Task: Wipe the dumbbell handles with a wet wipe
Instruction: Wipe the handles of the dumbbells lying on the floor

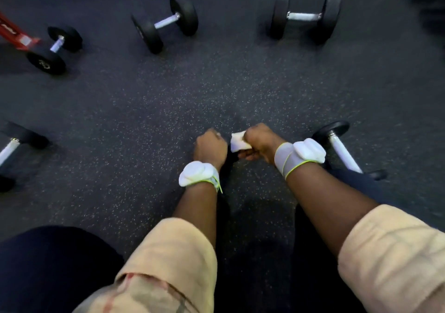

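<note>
Wet wipe (237, 141) | bunched, pinched by right hand (258, 144), likely refolding to a clean face | left hand (210, 147) curled, hold unclear | nearest dumbbell (342, 153) at 3 o'clock, within reach

dim, bluish light; edges blurred and wide-angle bowed

From where I sit, the fingers of the left hand (210, 147) curl under and away from the camera, so I can't tell if they pinch anything. Most of the wet wipe (239, 141) is buried in the right hand (258, 144). A dark shape (227, 166) below both hands is possibly a packet. The right dumbbell (342, 152) is partly hidden behind the forearm (325, 199). The left-edge dumbbell (9, 148) is cut off. The top right corner blurs.
</note>
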The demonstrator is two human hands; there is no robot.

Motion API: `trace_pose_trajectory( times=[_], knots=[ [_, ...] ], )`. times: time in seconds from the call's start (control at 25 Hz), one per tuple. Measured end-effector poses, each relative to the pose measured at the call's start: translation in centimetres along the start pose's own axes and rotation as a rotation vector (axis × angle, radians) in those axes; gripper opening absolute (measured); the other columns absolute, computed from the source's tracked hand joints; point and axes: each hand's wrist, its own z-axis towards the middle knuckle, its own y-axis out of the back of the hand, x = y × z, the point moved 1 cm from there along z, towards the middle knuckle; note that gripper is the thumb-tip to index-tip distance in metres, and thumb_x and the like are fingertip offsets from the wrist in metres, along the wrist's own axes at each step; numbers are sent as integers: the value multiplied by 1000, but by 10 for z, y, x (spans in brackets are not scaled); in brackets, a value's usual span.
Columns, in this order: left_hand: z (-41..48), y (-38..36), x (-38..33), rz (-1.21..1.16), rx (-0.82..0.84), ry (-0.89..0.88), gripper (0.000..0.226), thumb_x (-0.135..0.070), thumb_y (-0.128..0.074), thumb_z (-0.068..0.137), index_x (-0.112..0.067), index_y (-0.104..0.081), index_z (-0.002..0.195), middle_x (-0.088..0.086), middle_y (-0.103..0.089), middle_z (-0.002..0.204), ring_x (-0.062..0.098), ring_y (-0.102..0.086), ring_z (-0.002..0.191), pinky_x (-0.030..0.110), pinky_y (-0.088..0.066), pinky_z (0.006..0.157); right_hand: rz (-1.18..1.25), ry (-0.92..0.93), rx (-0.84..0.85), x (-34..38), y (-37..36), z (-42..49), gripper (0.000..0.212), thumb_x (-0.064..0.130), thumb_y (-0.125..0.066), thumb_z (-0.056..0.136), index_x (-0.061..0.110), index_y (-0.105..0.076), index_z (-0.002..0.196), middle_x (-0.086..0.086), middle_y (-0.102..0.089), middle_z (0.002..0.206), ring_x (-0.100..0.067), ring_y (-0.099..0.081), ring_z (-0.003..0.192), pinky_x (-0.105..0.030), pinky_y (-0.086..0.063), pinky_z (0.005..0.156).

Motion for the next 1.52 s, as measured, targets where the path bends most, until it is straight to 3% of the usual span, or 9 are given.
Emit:
trace_pose_trajectory(
  times=[0.28, 0.44, 0.52, 0.68, 0.76, 0.92, 1.04, 1.2, 1.52],
  knots=[
    [27, -48, -148, 69, 272, -404, 29, -24, -47, 88, -15, -69, 105, 16, -69, 110, 34, -62, 105, 38, -50, 90, 236, 21, -263, 20, 127, -16, 19, -1, -56, 86, -4, -67, 101, -18, -64, 82, -30, -65, 74, -38, -58, 73],
    [39, -81, -191, 277, 444, -546, 11, -21, -58, 91, -15, -65, 98, 13, -70, 107, 29, -62, 102, 32, -47, 84, 354, 24, -310, -2, 172, -9, 11, 5, -54, 89, 8, -64, 86, -14, -64, 69, -18, -60, 49, -12, -40, 39],
    [40, -108, -201, 260, 480, -576, 9, -25, -62, 90, -19, -59, 85, 14, -70, 99, 29, -65, 95, 32, -50, 81, 373, 46, -359, -19, 190, -3, 14, 8, -59, 89, 14, -59, 76, -12, -62, 66, -18, -56, 45, -15, -38, 39],
    [35, -176, -208, 174, 661, -607, 16, -21, -65, 89, -20, -55, 76, 11, -71, 93, 30, -67, 94, 32, -49, 78, 297, -22, -479, -70, 227, 18, 2, 12, -61, 90, 12, -60, 88, -21, -72, 90, -27, -66, 62, -27, -46, 50],
    [38, -200, -200, 176, 625, -623, 3, -20, -64, 88, -18, -62, 89, 10, -69, 99, 31, -62, 100, 31, -46, 82, 252, -53, -532, -91, 235, 28, 6, 14, -57, 94, 12, -57, 99, -21, -70, 102, -32, -71, 74, -33, -51, 57],
    [56, -239, -184, 174, 518, -627, 35, -28, -57, 94, -20, -57, 128, 9, -58, 131, 32, -53, 121, 35, -42, 100, -240, -141, -896, -124, 251, 41, 19, 22, -54, 91, 12, -67, 101, -20, -69, 104, -38, -64, 97, -33, -46, 74],
    [53, -259, -185, 192, 646, -636, 45, -39, -47, 100, -30, -47, 144, 3, -53, 144, 29, -48, 131, 32, -36, 108, -360, -211, -819, -138, 232, 56, 28, 24, -50, 91, 15, -69, 111, -21, -69, 105, -41, -64, 99, -38, -50, 79],
    [52, -270, -184, 89, 632, -564, 38, -38, -50, 99, -31, -56, 136, 1, -58, 139, 27, -50, 128, 29, -35, 106, -562, -72, -838, -140, 185, 70, 24, 14, -43, 93, 17, -60, 109, -12, -69, 104, -34, -64, 99, -39, -44, 84],
    [67, -276, -182, -90, 776, -465, 33, -36, -60, 93, -29, -67, 124, -7, -68, 122, 19, -58, 120, 34, -38, 111, -401, -63, -927, -146, 179, 87, 36, 14, -44, 92, 9, -53, 127, -11, -63, 122, -26, -56, 117, -35, -33, 105]
  ],
)
